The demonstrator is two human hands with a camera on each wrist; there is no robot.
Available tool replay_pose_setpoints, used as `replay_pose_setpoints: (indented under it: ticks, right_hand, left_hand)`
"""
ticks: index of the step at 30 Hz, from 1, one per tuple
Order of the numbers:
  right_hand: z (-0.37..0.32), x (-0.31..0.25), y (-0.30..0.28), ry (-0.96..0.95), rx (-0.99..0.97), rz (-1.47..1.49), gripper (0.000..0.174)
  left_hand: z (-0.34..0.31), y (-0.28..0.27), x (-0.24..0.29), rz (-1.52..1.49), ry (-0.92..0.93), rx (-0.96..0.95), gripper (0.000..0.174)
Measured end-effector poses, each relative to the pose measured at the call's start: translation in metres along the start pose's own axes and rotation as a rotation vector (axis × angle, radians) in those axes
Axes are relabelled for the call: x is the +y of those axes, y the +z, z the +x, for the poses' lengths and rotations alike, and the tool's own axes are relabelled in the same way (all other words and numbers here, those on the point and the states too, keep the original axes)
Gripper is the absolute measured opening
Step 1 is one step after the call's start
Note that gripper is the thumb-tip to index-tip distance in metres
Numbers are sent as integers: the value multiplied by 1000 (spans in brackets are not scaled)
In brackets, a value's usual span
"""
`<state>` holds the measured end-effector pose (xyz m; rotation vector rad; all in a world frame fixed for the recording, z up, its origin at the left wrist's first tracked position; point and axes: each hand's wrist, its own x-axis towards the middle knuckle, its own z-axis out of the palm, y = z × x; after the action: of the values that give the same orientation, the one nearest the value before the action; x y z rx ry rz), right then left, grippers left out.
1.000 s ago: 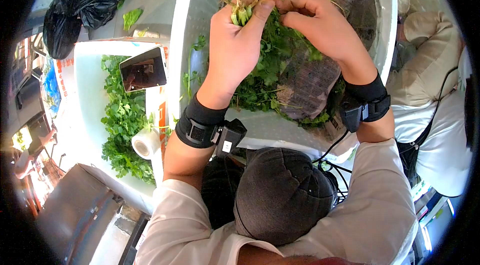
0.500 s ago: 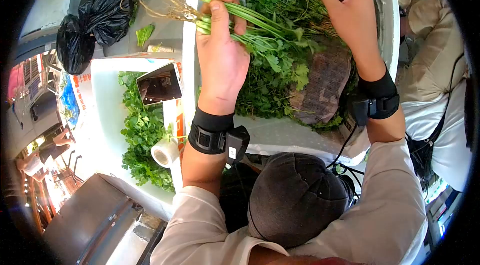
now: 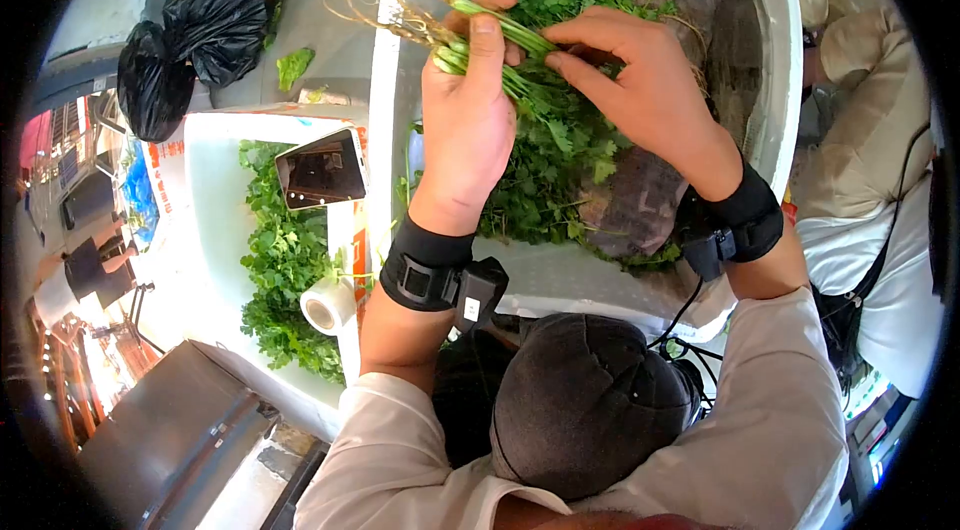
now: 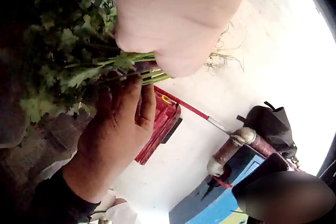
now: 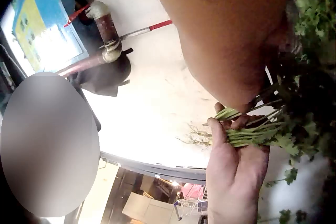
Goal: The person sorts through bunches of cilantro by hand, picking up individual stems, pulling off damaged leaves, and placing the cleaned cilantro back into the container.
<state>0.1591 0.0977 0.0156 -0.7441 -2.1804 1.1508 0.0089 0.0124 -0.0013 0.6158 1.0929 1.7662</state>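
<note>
My left hand point(image 3: 470, 125) grips a small bunch of coriander point(image 3: 522, 85) near its root end, thumb over the pale stems. Thin brown roots point(image 3: 400, 25) stick out to the left of the thumb, and the leafy ends hang rightward over the foam box point(image 3: 383, 130). From the right, my right hand point(image 3: 640, 80) pinches the stems between thumb and fingertips, close to the left fingers. In the right wrist view the left palm point(image 5: 233, 166) faces up under the stems point(image 5: 252, 134). More coriander point(image 3: 540, 200) lies in the box below both hands.
Dark, damp printed sheets point(image 3: 640, 195) lie among the greens in the box. At left, a second white box point(image 3: 205, 230) holds leafy greens point(image 3: 285, 280), with a phone point(image 3: 322, 170) and a white roll point(image 3: 328, 306) at its edge. Black plastic bags point(image 3: 215, 5) sit on the floor.
The right hand moved away from the bunch to the box's far right, then came back to the stems. The left hand turned the roots from upward to leftward while keeping its hold.
</note>
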Motion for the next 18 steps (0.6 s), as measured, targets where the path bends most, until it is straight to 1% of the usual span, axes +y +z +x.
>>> replay_pose_setpoints:
  ticks: [2, 4, 6, 9, 12, 13, 14, 15, 16, 17, 18]
  right_hand:
    - [0, 1, 1, -15, 1, -2, 24]
    - [1, 3, 2, -156, -42, -35, 23]
    - [0, 1, 4, -156, -27, -12, 21]
    - [0, 1, 5, -146, -26, 8, 20]
    - [1, 2, 3, -174, -24, -5, 21]
    - [2, 3, -1, -205, -66, -42, 21]
    - [4, 5, -5, -235, -110, -78, 21]
    - [6, 9, -11, -189, -76, -149, 21]
    - [7, 14, -17, -65, -3, -143, 19]
    - [9, 30, -27, -39, 73, -277, 22]
    - [11, 48, -39, -18, 150, -410, 25]
  left_hand:
    - [-2, 4, 3, 93, 20, 23, 27]
    - [-5, 3, 4, 73, 8, 15, 28]
    - [-7, 1, 4, 56, -41, 24, 29]
    - [-4, -2, 0, 14, 8, 33, 29]
    - [-6, -4, 2, -54, -21, 6, 29]
    - [-5, 3, 3, -51, 18, 62, 29]
    - [-3, 4, 4, -62, 15, 58, 29]
    - [-1, 0, 6, 46, 94, 25, 30]
    - [1, -1, 6, 156, 173, -5, 31]
    - [3, -1, 5, 235, 278, 7, 32]
    - [0, 0, 7, 229, 277, 13, 32]
